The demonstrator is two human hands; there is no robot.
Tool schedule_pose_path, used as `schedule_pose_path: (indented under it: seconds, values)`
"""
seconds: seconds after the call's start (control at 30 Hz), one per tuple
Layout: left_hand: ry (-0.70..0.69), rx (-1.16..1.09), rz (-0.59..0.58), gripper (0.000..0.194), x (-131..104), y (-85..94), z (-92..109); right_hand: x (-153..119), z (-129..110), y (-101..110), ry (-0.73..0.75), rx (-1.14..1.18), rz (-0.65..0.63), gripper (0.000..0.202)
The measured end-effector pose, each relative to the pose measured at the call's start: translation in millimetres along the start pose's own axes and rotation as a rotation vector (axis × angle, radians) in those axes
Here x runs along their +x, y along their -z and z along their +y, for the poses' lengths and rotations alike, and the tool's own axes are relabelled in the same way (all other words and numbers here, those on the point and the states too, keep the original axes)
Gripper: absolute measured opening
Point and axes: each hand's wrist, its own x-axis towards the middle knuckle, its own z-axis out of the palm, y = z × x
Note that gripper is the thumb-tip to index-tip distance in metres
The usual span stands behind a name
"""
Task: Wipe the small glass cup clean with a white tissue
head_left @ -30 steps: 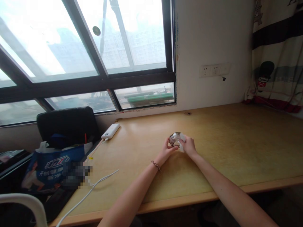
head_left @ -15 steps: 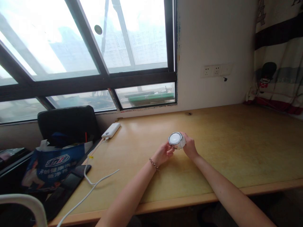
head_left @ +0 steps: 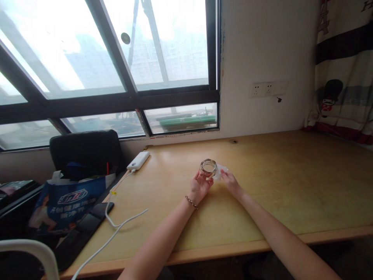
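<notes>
Fingers of the left hand are closed on the near side of a shiny dish, its round, wavy rim facing up. Thumb and fingers of the right hand are pinched together on a white, see-through wrap at the dish's right side. Whether wrap and dish touch is too small to tell. Both hands are over the middle of the desk; the dish's underside is hidden by the left hand. A beaded bracelet circles the left wrist.

Well to the left, near the desk's left edge, lies a white power bank, a white cable running from it towards the near edge. Farther left, a blue bag stands before a black chair. Far back are the window and, to its right, a socket and curtain.
</notes>
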Motion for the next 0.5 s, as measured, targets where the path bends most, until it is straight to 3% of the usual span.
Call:
schedule_pose_path:
  seconds: [0.13,0.23,0.33,0.5]
  values:
    - [-0.05,-0.031,0.02,0.025,6,7.3,-4,-9,-6,-9,0.268,-0.294,-0.129,0.059]
    - [-0.107,-0.051,0.016,0.025,11,9.2,-5,-12,-12,-9,0.368,-0.467,-0.229,0.062]
    - [-0.1,-0.039,0.009,0.024,14,10.3,-4,-11,-16,-9,0.395,-0.519,-0.244,0.06]
    - [0.135,0.041,-0.063,0.022,9,14.3,-5,-7,-16,-6,0.267,-0.328,-0.096,0.054]
